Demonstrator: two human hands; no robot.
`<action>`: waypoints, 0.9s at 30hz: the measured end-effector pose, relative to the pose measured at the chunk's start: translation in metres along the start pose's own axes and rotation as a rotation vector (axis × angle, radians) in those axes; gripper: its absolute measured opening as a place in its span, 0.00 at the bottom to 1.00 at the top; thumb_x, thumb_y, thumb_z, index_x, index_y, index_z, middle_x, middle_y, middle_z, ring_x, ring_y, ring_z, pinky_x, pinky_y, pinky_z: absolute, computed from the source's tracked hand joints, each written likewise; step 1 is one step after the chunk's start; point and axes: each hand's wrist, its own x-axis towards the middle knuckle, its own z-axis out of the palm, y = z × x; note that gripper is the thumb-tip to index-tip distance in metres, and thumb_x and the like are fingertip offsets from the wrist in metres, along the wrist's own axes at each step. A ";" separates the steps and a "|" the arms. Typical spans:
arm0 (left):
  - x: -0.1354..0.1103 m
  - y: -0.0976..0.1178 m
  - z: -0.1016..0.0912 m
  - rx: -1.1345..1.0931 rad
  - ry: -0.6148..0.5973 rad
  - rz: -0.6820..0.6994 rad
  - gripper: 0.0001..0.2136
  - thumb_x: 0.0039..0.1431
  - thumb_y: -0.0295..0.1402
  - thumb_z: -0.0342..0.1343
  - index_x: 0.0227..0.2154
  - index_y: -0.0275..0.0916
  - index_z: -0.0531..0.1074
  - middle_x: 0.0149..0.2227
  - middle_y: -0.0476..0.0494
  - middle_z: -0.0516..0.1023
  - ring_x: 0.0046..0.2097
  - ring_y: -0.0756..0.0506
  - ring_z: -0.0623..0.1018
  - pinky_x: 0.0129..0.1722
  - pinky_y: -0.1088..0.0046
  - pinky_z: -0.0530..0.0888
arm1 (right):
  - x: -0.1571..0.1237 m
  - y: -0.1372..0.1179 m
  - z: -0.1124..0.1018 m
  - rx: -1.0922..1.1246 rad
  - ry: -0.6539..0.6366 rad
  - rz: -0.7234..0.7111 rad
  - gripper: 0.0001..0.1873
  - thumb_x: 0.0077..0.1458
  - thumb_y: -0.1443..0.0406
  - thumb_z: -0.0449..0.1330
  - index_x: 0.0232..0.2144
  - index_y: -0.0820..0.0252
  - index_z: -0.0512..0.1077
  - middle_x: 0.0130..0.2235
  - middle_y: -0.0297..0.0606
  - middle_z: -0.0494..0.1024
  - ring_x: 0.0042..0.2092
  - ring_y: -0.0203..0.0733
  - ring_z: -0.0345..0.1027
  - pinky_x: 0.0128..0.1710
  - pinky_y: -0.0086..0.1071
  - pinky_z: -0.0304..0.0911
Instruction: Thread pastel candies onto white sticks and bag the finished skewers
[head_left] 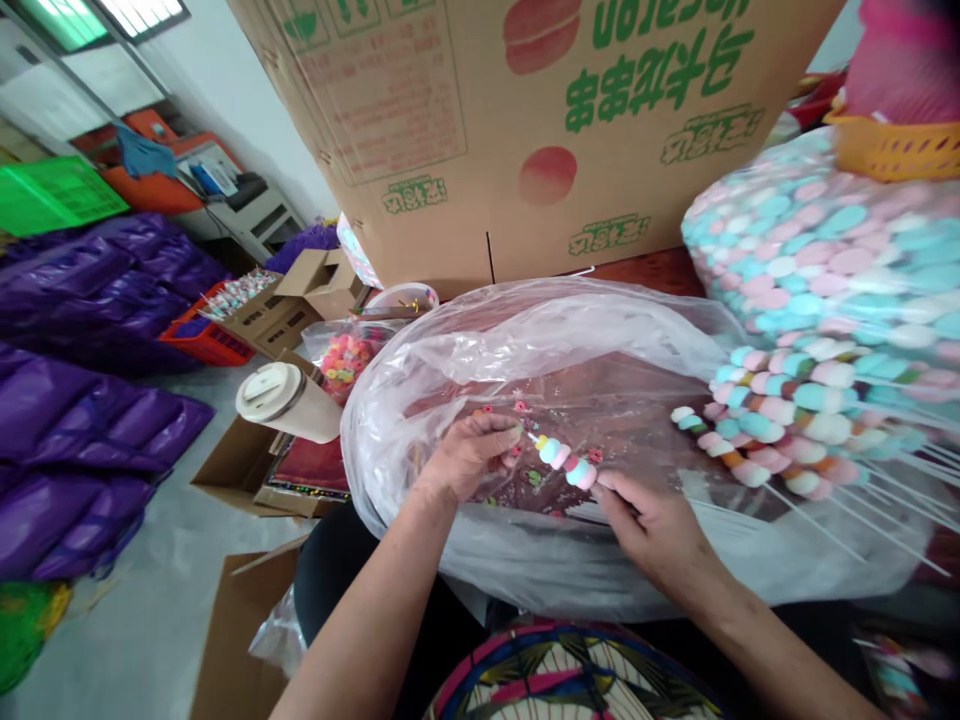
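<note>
My left hand (471, 452) is curled inside a clear plastic bag (525, 340), its fingertips pinched on something small at the tip of a marshmallow skewer (566, 465). My right hand (652, 530) grips the stick end of that skewer, which carries blue, pink and white pieces. Small loose candies (520, 407) lie scattered in the bag around my left hand. A pile of finished skewers (787, 420) rests on the bag's right side, sticks pointing right.
A big cardboard box (540, 120) with green print stands behind the bag. A large bag of pastel marshmallows (832, 250) sits at right under a yellow basket (896, 150). A lidded cup (285, 400), small boxes (300, 300) and purple bags (90, 420) lie at left.
</note>
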 end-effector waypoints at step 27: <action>-0.016 -0.021 0.083 -0.866 0.048 0.081 0.14 0.52 0.42 0.61 0.27 0.38 0.65 0.25 0.51 0.70 0.26 0.51 0.72 0.29 0.73 0.71 | -0.009 -0.016 0.016 -0.027 -0.066 -0.003 0.14 0.60 0.65 0.45 0.27 0.59 0.67 0.21 0.35 0.72 0.22 0.37 0.65 0.24 0.28 0.57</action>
